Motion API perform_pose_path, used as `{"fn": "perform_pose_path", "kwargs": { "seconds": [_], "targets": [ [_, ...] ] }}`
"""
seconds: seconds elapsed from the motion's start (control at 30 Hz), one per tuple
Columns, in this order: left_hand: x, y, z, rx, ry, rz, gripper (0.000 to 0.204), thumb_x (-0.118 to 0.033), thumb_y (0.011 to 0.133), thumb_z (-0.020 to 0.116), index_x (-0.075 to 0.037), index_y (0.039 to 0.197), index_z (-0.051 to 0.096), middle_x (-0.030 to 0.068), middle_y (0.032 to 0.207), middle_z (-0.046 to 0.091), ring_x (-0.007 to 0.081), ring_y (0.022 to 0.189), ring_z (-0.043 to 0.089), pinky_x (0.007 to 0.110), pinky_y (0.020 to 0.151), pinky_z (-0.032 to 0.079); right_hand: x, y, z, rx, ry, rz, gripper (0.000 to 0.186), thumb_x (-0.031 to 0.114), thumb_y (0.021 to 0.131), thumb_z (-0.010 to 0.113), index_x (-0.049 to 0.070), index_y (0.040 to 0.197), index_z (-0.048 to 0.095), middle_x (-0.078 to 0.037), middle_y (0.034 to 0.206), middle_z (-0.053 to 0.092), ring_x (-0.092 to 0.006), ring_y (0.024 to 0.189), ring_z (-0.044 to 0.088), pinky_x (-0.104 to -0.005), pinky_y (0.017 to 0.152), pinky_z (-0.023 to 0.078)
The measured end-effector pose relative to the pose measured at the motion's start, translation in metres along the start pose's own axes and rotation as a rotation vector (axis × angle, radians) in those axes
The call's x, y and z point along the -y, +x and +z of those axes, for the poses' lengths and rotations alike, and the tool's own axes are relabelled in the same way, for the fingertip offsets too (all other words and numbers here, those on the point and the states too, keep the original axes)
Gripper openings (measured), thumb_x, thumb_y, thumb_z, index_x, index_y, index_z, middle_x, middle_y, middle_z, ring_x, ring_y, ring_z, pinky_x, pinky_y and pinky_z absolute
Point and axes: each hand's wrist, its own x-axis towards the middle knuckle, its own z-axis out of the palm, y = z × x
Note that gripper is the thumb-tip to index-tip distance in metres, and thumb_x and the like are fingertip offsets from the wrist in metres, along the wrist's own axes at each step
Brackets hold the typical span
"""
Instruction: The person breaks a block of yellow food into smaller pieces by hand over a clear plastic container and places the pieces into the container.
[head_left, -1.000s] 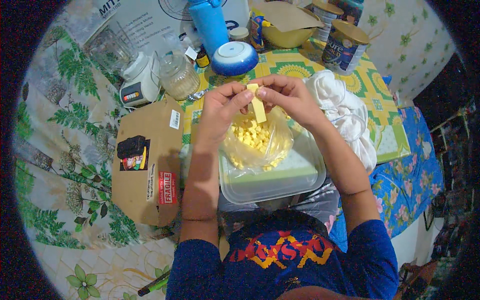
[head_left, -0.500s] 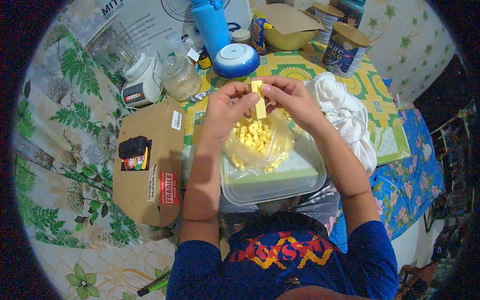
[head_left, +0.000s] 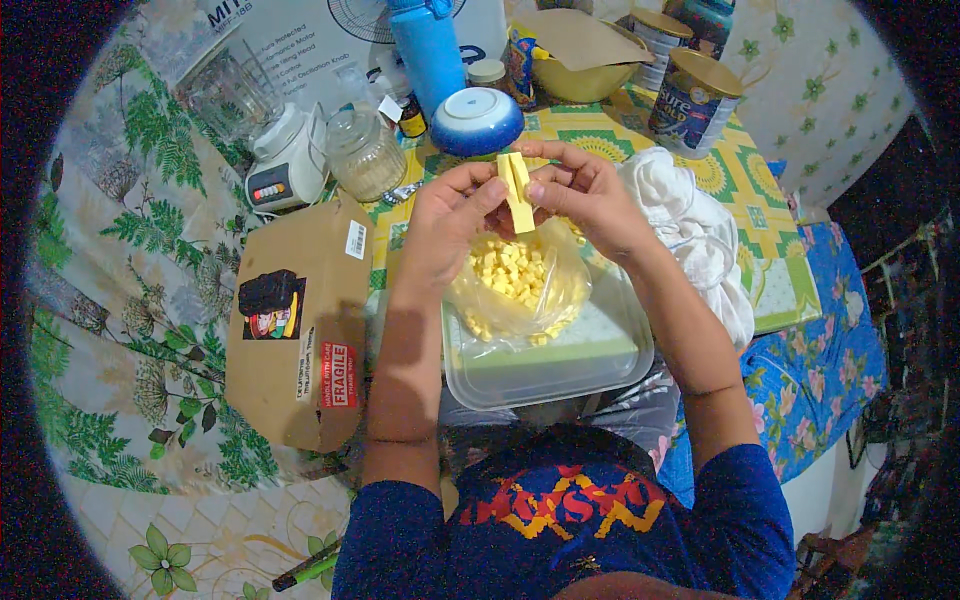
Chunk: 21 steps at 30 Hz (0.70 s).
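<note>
My left hand (head_left: 452, 215) and my right hand (head_left: 592, 200) pinch an upright pale yellow bar (head_left: 519, 208) between thumbs and fingertips; a lengthwise split shows at its upper part. Below them a clear plastic bag (head_left: 555, 295) holds a pile of small yellow cubes (head_left: 505, 268), some at its edges. The bag rests on a translucent plastic tray (head_left: 600, 372) at the table's near edge. Just right of it lies a crumpled white cloth (head_left: 680, 200).
Cardboard box (head_left: 295, 300) at left, blender (head_left: 285, 160) and glass jar (head_left: 365, 160) behind it. Blue bottle (head_left: 428, 65), blue-rimmed dish (head_left: 476, 125), yellow bowl (head_left: 580, 75) and tins (head_left: 690, 105) stand across the back of the patterned tablecloth (head_left: 740, 160).
The bar now shows a lengthwise split that was not visible before. My right fingertips have risen slightly at its top; both hands still grip it in nearly the same place.
</note>
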Motion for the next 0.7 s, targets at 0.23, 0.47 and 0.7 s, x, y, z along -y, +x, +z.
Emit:
{"fn": "perform_pose_path", "kwargs": {
  "seconds": [0.23,0.47,0.7],
  "targets": [
    [0.006,0.003,-0.007,0.012,-0.071,-0.008,0.022,-0.019,0.09,0.056,-0.002,0.104,0.056,0.0073,0.088,0.064,0.0137,0.072,0.063,0.027,0.061,0.053,0.001,0.0,0.003,-0.087,-0.076,-0.017,0.042,0.014,0.082,0.067,0.003,0.12,0.053,-0.002,0.088,0.063,-0.0078,0.077,0.058,-0.0231,0.067,0.047],
    [0.003,0.003,-0.004,-0.012,-0.101,-0.03,0.024,-0.016,0.088,0.059,-0.002,0.106,0.054,0.0073,0.09,0.064,0.0135,0.075,0.063,0.027,0.061,0.054,-0.002,0.002,0.001,-0.108,-0.105,-0.078,0.041,0.015,0.083,0.066,0.003,0.12,0.052,-0.004,0.092,0.064,-0.0104,0.08,0.06,-0.0248,0.069,0.049],
    [-0.001,0.002,0.007,-0.016,0.045,0.012,0.036,-0.013,0.081,0.067,-0.001,0.111,0.051,0.008,0.098,0.061,0.011,0.077,0.06,0.023,0.061,0.052,0.001,0.0,0.003,-0.051,-0.082,-0.116,0.048,0.007,0.08,0.067,0.002,0.124,0.048,-0.009,0.1,0.062,-0.0139,0.084,0.061,-0.0279,0.077,0.052]
  ]
}}
